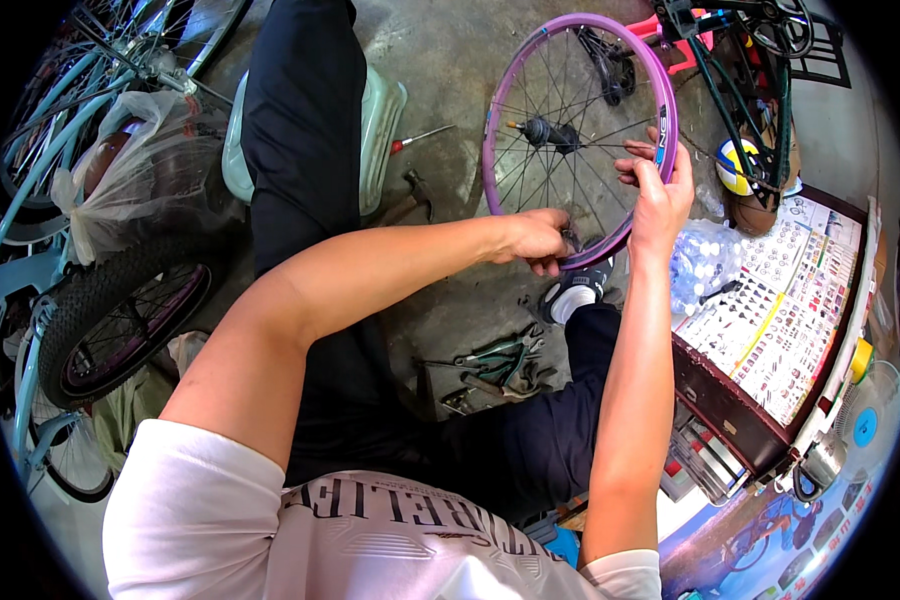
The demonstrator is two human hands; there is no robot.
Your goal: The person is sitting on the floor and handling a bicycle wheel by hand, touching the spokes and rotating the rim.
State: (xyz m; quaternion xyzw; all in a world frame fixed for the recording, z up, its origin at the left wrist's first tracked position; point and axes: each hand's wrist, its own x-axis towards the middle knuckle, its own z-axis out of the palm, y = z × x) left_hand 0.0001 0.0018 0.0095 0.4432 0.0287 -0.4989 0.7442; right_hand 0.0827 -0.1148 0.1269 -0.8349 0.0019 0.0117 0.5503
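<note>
The right hand (660, 205), half closed, holds the wheel (550, 135). The left hand (532, 238) curls at the lower rim (595, 252); its grip is unclear.

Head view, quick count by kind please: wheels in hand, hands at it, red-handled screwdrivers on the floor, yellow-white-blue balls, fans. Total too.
Held purple wheel: 1
Hands at it, left hand and right hand: 2
Red-handled screwdriver: 1
Yellow-white-blue ball: 1
Fan: 1
Total: 6
</note>
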